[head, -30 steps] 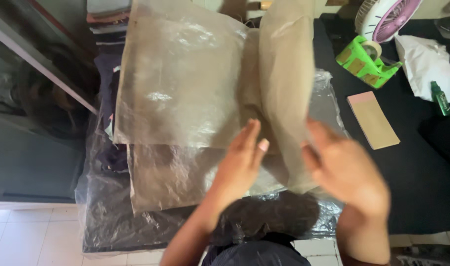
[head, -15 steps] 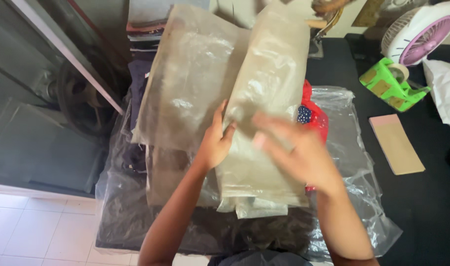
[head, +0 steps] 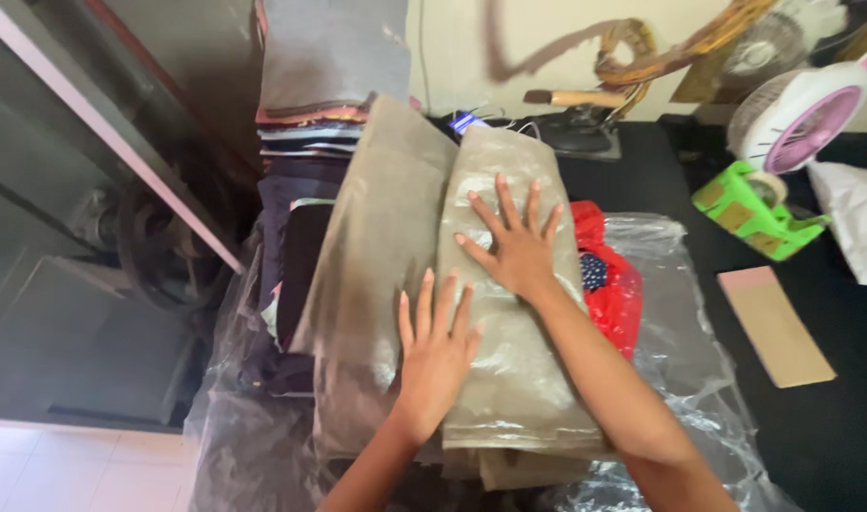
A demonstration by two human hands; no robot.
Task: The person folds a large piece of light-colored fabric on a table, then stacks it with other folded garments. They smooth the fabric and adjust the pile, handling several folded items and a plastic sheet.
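A stack of translucent, brownish plastic bags (head: 396, 237) lies folded over on the table. My left hand (head: 436, 346) presses flat on the folded bags near their lower middle, fingers spread. Farther up, my right hand (head: 512, 239) lies flat on the top fold, fingers spread too. Neither hand grips anything. A red cloth with a dotted blue patch (head: 609, 280) peeks out from under the bags at the right.
Clear plastic sheeting (head: 690, 370) covers the dark table. A green tape dispenser (head: 751, 210), a pink-and-white fan (head: 808, 109), a brown card (head: 775, 324) and a white bag (head: 856, 228) sit at the right. Folded dark clothes (head: 301, 161) pile at the left; an iron (head: 576, 118) stands behind.
The raised flap of bags has been folded down flat. Both hands moved from holding the bags to pressing on them with spread fingers. The camera view tilted up.
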